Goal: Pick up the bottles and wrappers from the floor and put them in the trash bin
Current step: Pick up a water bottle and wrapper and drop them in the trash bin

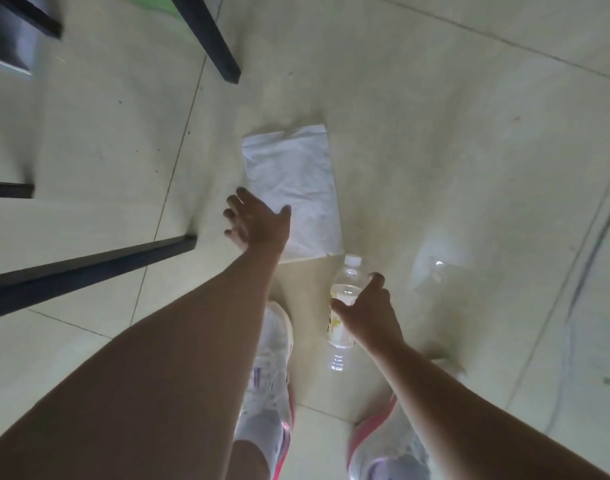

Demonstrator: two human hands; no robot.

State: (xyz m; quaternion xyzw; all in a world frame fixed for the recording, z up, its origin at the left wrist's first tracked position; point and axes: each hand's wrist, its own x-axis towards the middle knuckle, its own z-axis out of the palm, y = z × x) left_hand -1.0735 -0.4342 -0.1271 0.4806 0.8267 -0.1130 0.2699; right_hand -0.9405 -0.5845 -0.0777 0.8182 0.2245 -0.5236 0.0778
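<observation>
A crumpled white wrapper (pixel 293 188) lies flat on the pale tiled floor straight ahead. My left hand (pixel 256 221) hovers over its near left edge with the fingers spread, holding nothing. A clear plastic bottle (pixel 345 289) with a white cap and a yellow label lies on the floor just below the wrapper, cap pointing away from me. My right hand (pixel 369 315) is over the bottle's middle, fingers curved and apart, hiding part of the label. Whether it touches the bottle I cannot tell. No trash bin is in view.
Black furniture legs stand at the left (pixel 88 268) and upper middle (pixel 210 36), with another dark piece in the top left corner. My two white and pink shoes (pixel 272 375) are on the floor below the bottle. Open tiled floor extends to the right.
</observation>
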